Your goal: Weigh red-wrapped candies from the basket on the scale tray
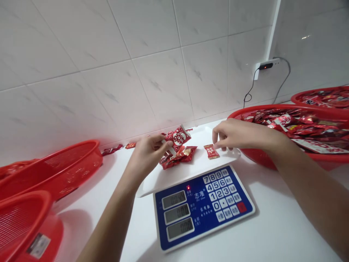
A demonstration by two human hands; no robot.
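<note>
Right now a red-and-white packet (pixel 181 137) is up off the scale's white tray (pixel 155 180), pinched between the thumb and fingers of the left hand (pixel 148 153). Just beneath it, from where I stand, a small heap of red packets (pixel 187 154) lies on that tray. Toward the tray's right side sits 1 smaller red packet (pixel 211 151), with the right hand (pixel 237 134) just over its edge; those fingers are curled in, the gap narrow, and I can't tell whether they have hold of it

In front is the scale's blue panel (pixel 201 203), with 3 grey displays (pixel 178 213) stacked on its left, a lit red dot (pixel 188 188), and a keypad (pixel 223 196) on its right. Over to the right stands a big red basket (pixel 272 107) full of wrapped packets, another filled basket (pixel 300 95) behind it. Red baskets (pixel 79 156) line the left too, and loose packets (pixel 112 150) lie by the tiled wall (pixel 155 83)
</note>
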